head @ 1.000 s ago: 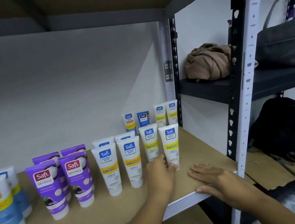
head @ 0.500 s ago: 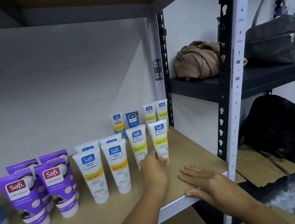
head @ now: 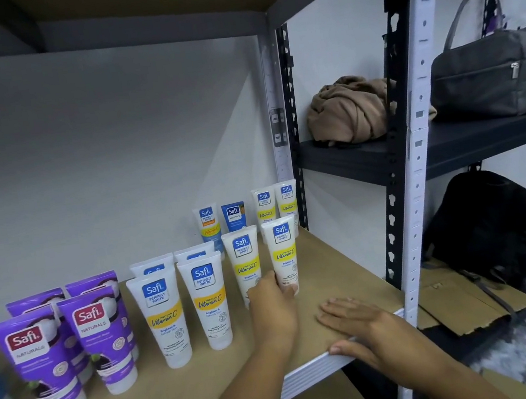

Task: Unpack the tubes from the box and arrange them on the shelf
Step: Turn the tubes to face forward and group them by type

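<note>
Several tubes stand cap-down on the brown shelf board [head: 337, 256]. My left hand [head: 271, 306] grips the base of the rightmost white Vitamin C tube [head: 283, 250] in the front row. Beside it stand further white tubes [head: 206, 302] and purple tubes [head: 100, 337] to the left. More small tubes [head: 233, 216] line the back near the rear post. My right hand [head: 360, 327] lies flat on the shelf's front right corner, fingers straight, thumb over the metal edge. The box is not in view.
A white front post [head: 418, 157] bounds the shelf's right end. On the neighbouring black shelf [head: 449, 142] sit a brown cloth bundle [head: 350, 109] and a grey bag [head: 491, 76]. Below are a black backpack [head: 488, 221] and flattened cardboard [head: 462, 303].
The view has shifted right, so the tubes sit further left in frame. My left hand stays on the rightmost front tube. My right hand has not moved on the shelf.
</note>
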`<action>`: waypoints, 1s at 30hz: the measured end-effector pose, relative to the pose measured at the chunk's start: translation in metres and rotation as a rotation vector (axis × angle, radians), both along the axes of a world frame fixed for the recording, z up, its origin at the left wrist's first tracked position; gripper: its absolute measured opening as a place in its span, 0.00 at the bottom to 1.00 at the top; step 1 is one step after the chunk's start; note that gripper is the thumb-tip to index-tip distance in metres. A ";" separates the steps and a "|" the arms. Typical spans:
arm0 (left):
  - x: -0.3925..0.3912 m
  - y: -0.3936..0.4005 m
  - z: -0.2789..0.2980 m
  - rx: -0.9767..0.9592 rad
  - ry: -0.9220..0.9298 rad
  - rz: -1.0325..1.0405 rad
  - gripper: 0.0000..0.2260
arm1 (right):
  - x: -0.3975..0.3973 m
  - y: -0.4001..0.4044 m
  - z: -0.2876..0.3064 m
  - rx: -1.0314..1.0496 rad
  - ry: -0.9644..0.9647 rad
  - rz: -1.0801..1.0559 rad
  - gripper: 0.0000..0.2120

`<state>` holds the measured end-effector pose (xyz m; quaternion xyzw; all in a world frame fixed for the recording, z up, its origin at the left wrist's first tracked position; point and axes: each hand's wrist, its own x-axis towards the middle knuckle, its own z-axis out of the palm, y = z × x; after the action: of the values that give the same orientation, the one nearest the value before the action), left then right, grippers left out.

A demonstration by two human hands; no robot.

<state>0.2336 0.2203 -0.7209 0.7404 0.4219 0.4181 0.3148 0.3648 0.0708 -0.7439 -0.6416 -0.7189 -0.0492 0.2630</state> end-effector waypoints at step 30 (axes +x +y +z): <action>-0.067 -0.040 0.073 0.167 -0.001 -0.107 0.05 | -0.027 0.014 0.096 0.073 0.091 -0.112 0.10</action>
<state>0.1669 0.1802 -0.6480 0.7854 0.3452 0.4347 0.2738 0.3376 0.0849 -0.6479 -0.6725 -0.6668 -0.0609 0.3153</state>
